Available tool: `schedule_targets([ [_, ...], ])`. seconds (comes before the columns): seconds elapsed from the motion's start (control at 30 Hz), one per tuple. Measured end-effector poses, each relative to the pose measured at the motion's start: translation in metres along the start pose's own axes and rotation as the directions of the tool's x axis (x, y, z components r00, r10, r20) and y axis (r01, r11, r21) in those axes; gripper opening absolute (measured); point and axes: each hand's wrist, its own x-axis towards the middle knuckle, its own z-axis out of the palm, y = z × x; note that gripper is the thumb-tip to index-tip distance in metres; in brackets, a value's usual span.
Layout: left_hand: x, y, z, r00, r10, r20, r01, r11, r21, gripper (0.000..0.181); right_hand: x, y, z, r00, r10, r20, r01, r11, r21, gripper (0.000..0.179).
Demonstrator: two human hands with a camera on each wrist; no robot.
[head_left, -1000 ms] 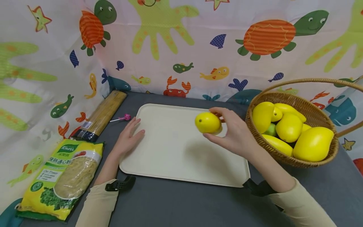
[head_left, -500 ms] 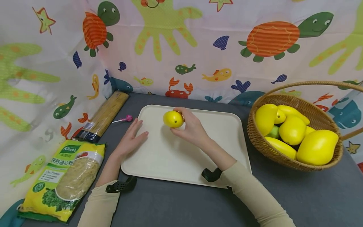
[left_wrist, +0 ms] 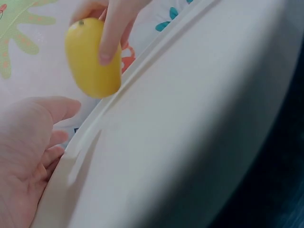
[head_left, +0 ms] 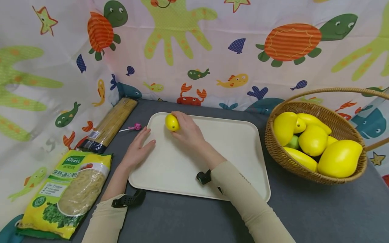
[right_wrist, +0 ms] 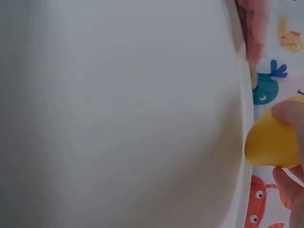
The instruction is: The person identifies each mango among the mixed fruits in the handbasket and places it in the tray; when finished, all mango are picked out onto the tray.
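Note:
A smooth yellow mango (head_left: 172,122) with a small dark stem spot is pinched between the thumb and fingers of my right hand (head_left: 189,132). Hand and fruit are over the far left part of a cream tray (head_left: 200,165). In the left wrist view the mango (left_wrist: 92,59) hangs upright, its lower end close to the tray's rim; whether it touches the tray I cannot tell. My left hand (head_left: 138,148) rests at the tray's left edge with its fingers extended. The right wrist view shows the mango (right_wrist: 273,137) partly covered by fingers.
To the right stands a wicker basket (head_left: 273,148) with a tall handle, holding several yellow fruits and a green one. On the left lie a pack of spaghetti (head_left: 113,118), a pink lollipop (head_left: 137,127) and a yellow Knorr bag (head_left: 70,189). A printed cloth hangs behind.
My right hand has carried the mango leftward across the tray, from its right side to the far left corner area. The left hand has stayed at the tray's left edge.

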Motion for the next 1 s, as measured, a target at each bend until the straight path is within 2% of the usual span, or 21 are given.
schedule_targets([
  [0.2,-0.001,0.0,0.001,1.0,0.014,-0.003,-0.014,1.0,0.01,0.066,0.006,-0.003,0.009,0.999,-0.034,0.04,0.036,0.998,-0.052,0.064],
  [0.37,-0.001,0.001,0.001,1.0,0.025,0.003,-0.025,1.0,0.017,0.067,0.005,-0.007,0.013,0.995,-0.07,0.072,0.076,0.994,-0.075,0.065],
  [0.57,-0.001,0.0,0.0,1.0,0.031,0.005,-0.031,0.999,0.025,0.067,-0.002,-0.013,0.015,0.989,-0.079,0.122,0.082,0.996,-0.026,0.065],
  [0.73,-0.002,0.002,-0.001,1.0,0.024,0.01,-0.024,0.999,0.03,0.067,-0.009,-0.017,0.016,0.98,-0.122,0.159,0.123,0.992,0.002,0.07],
  [0.83,-0.002,0.003,-0.001,1.0,0.022,0.011,-0.022,0.999,0.027,0.066,-0.012,-0.017,0.016,0.978,-0.132,0.164,0.131,0.991,0.017,0.07],
  [1.0,-0.003,0.003,-0.001,1.0,0.023,0.008,-0.024,0.999,0.032,0.066,-0.013,-0.015,0.017,0.984,-0.102,0.143,0.097,0.994,0.042,0.067],
])
